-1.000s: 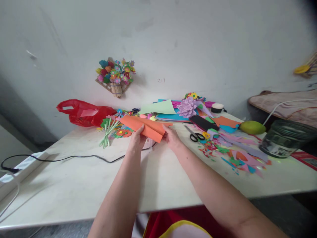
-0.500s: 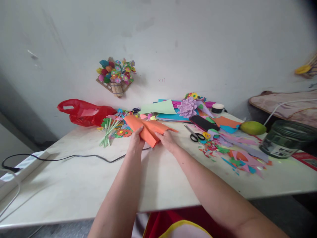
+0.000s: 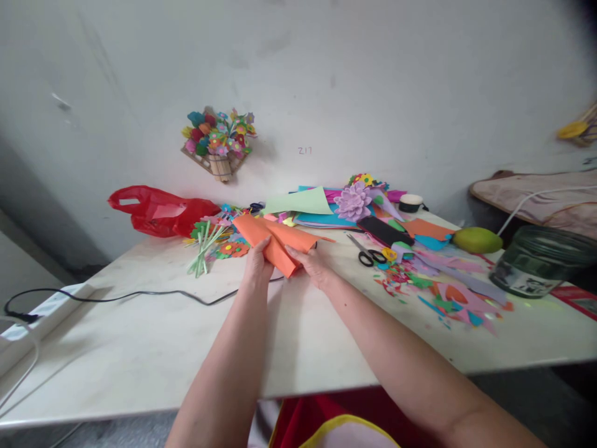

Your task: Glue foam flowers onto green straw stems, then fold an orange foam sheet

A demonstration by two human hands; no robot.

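An orange craft sheet [image 3: 273,244], bent into a folded shape, is held between my two hands above the middle of the table. My left hand [image 3: 258,261] grips its left side, thumb on top. On the right side my right hand [image 3: 310,262] pinches the sheet, with the thumb laid over it and the other fingers hidden behind. Left of the sheet lie pale green sticks [image 3: 204,249] and colourful cut-out flowers [image 3: 233,249]. A pair of black-handled scissors [image 3: 368,254] rests to the right of my right hand.
A red plastic bag [image 3: 161,211] sits at the back left. Coloured sheets [image 3: 298,202], a purple flower [image 3: 353,202] and a black phone-like slab [image 3: 386,231] lie at the back. Scraps [image 3: 459,298], a green mango [image 3: 476,240] and a glass jar [image 3: 536,264] are rightward. A black cable [image 3: 163,293] crosses leftward.
My right thumb has shifted slightly left over the orange sheet, and that hand has moved a little. My left hand stays almost where it was.
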